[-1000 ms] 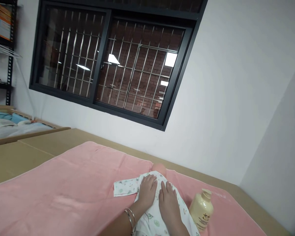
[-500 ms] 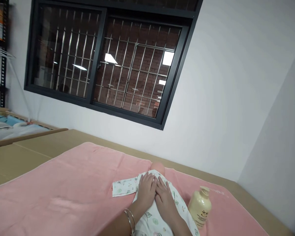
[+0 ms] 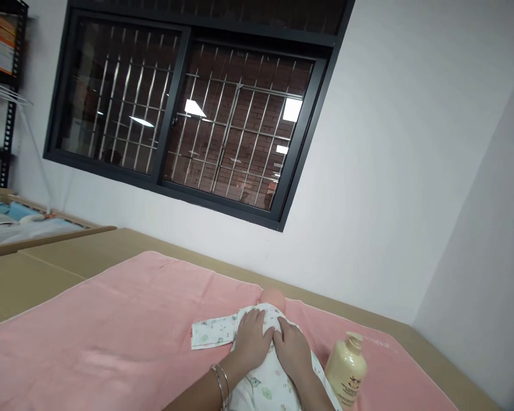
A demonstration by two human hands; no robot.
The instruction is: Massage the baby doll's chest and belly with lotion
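A baby doll [image 3: 273,298] lies on its back, or so it seems, with only its smooth rounded head showing past its clothing. It wears a white long-sleeved garment [image 3: 268,391] with small green and pink prints, one sleeve stretched out to the left. My left hand [image 3: 253,338], with bangles at the wrist, rests flat on the doll's chest, fingers extended. Beside it my right hand [image 3: 293,347] lies on the same garment, fingers stretched forward, the two thumbs close together. A cream pump bottle [image 3: 346,370] stands just right of my right forearm.
Beneath the doll spreads a pink sheet [image 3: 124,319] over a tan padded surface [image 3: 55,257]. A white wall [image 3: 368,171] and a dark-framed barred window [image 3: 223,131] rise behind. At left are a wooden-edged bin [image 3: 68,233] with cloths and a black shelf rack [image 3: 9,125].
My hands have moved slightly apart at the fingertips, their thumbs now meeting in the middle of the chest. The view has shifted a little; doll and bottle stay in place.
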